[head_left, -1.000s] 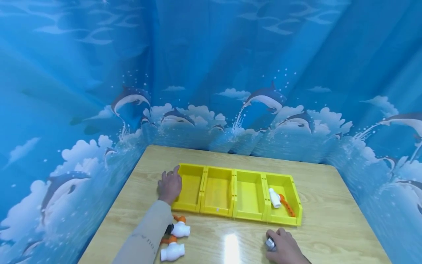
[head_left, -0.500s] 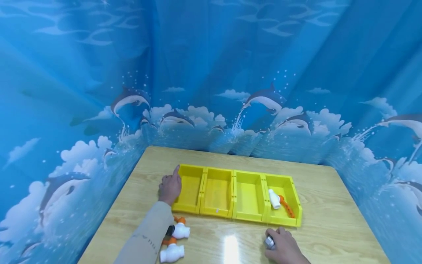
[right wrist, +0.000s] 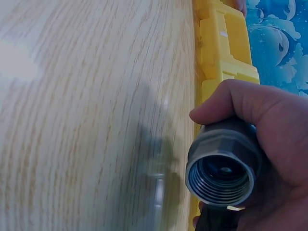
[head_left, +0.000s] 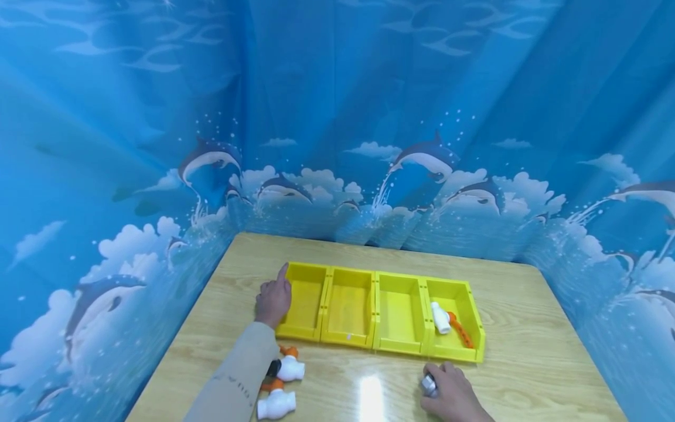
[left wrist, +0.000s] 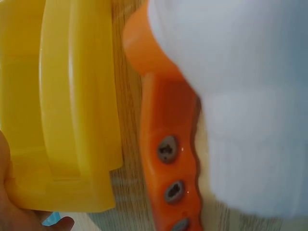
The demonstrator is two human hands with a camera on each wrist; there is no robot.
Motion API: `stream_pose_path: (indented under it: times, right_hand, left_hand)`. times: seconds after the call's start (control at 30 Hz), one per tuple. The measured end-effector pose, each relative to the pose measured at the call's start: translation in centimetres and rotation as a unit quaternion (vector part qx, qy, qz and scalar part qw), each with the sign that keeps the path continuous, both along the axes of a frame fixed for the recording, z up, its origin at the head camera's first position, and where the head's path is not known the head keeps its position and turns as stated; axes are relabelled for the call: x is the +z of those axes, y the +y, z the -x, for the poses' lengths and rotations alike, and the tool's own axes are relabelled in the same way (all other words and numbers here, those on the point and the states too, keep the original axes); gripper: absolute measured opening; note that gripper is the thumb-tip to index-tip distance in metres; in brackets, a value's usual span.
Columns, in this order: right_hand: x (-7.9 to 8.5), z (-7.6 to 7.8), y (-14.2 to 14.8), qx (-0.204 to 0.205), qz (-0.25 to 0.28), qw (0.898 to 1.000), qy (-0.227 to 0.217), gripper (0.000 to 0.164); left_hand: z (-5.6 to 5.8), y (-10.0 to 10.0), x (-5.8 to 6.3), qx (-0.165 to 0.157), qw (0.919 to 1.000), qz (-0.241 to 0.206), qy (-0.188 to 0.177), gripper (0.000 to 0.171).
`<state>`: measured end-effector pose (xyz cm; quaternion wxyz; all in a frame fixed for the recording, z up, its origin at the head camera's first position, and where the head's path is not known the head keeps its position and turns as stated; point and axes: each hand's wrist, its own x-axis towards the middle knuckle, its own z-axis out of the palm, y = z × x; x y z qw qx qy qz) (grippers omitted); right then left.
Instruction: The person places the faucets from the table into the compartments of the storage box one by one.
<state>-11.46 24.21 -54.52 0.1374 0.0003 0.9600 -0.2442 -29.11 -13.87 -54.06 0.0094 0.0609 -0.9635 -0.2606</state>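
Observation:
My left hand (head_left: pixel 273 302) grips the left side wall of the leftmost yellow bin (head_left: pixel 299 333). One digit stretches along the rim and the others fold down outside. In the left wrist view, skin shows on both sides of the wall (left wrist: pixel 57 192). My right hand (head_left: pixel 452 391) holds a grey metal valve (head_left: pixel 429 385) above the table, in front of the rightmost bin. Its threaded round opening (right wrist: pixel 221 180) faces the right wrist camera, with a black part below, and the thumb lies along its top. Fingers behind the valve are mostly hidden.
Several yellow bins stand joined in a row. A white valve with an orange handle (head_left: pixel 440 318) lies in the rightmost one. Two similar white valves (head_left: pixel 290 368) lie on the wooden table (head_left: pixel 506 328) by my left sleeve. A blue dolphin-print curtain (head_left: pixel 337 117) surrounds the table.
My left hand's spread fingers have drawn in, leaving one digit stretched along the rim. The right hand and its valve have barely shifted.

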Motion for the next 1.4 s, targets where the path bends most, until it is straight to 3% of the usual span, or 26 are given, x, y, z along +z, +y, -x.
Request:
stream_pose_path:
  times: [0.2, 0.5, 0.7, 1.07, 1.4]
  right_hand:
    - [-0.1, 0.3, -0.3, -0.007, 0.004, 1.0, -0.008, 0.048]
    - [0.1, 0.4, -0.4, 0.013, 0.024, 0.998, 0.056, 0.049]
    - [0.1, 0.6, -0.3, 0.031, 0.042, 0.997, 0.055, 0.046]
    - [1.0, 0.5, -0.9, 0.001, 0.004, 0.995, 0.1, 0.053]
    - [0.4, 0.8, -0.9, 0.021, -0.016, 0.994, 0.103, 0.052]
  left_hand:
    - [0.2, 0.0, -0.3, 0.002, 0.9999, -0.009, 0.006, 0.049]
    - [0.3, 0.1, -0.6, 0.011, 0.9998, -0.012, 0.007, 0.049]
    - [0.4, 0.1, -0.6, 0.012, 0.9997, -0.016, 0.011, 0.049]
    - [0.5, -0.1, -1.1, 0.012, 0.9996, -0.012, 0.024, 0.048]
    - [0.6, -0.1, -1.0, 0.018, 0.9997, -0.019, 0.001, 0.049]
